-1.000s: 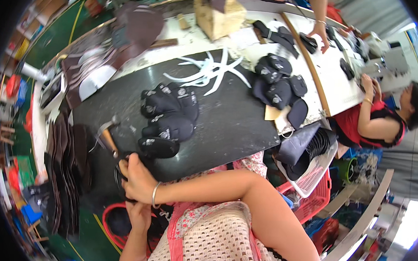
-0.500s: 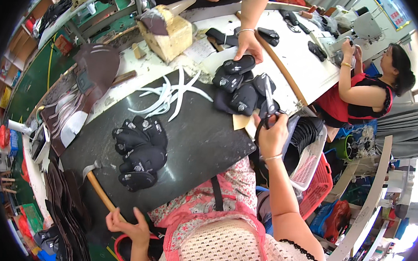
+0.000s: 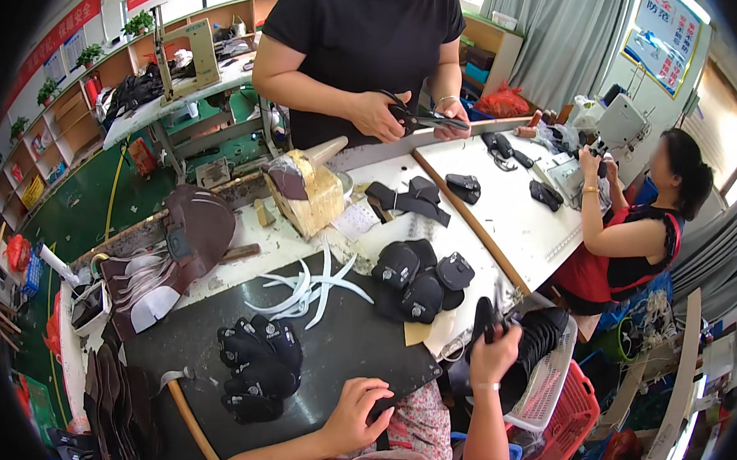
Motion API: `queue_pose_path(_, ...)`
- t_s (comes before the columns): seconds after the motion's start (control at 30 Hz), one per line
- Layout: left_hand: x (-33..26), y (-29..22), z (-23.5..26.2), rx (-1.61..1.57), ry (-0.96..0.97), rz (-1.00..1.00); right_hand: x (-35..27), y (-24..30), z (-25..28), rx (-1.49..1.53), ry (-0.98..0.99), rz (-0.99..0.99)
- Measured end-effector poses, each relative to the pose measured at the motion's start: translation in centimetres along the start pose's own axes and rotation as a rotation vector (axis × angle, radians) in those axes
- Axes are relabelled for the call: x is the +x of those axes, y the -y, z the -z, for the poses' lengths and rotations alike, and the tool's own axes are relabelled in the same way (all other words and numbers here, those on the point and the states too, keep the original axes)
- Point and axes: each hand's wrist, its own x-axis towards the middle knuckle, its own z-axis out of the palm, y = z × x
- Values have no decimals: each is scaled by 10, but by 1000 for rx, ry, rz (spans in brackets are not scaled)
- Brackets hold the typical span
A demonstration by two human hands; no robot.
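My left hand (image 3: 355,419) is at the front edge of the dark work board (image 3: 340,346), its fingers curled round a small black piece (image 3: 382,406). My right hand (image 3: 495,357) grips black-handled scissors (image 3: 499,310) beside the white basket (image 3: 541,401), which holds a stack of black pieces (image 3: 541,337). Just left of the scissors lies a pile of padded black pieces (image 3: 422,296). A second group of black pieces (image 3: 261,365) is on the board, behind my left forearm. White curved strips (image 3: 304,293) lie near the board's far edge.
A hammer (image 3: 192,422) lies left of my left forearm, near dark brown sheets (image 3: 114,396). Across the table a co-worker (image 3: 358,52) holds scissors (image 3: 409,114). Another person (image 3: 631,221) works at the right. A red basket (image 3: 566,428) stands by the white one.
My view has lifted. My left hand has moved right, from beside the hammer handle to the board's front edge. The scissors have swung off the pile. The co-worker's hand has left the pile.
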Motion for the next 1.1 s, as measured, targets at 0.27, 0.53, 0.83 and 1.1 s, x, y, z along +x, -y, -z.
queue_pose_path(0.27,9,3,-2,-1321,-69,824,-70,41,36,842,756,-454)
queue_pose_path(0.53,13,-8,28,-737,-153,748,-86,59,15,809,955,-449)
queue_pose_path(0.83,19,3,47,-1207,-370,721,-83,29,25,752,1568,-138)
queue_pose_path(1.1,6,-4,37,-1126,-321,727,-100,34,31,687,1469,-19)
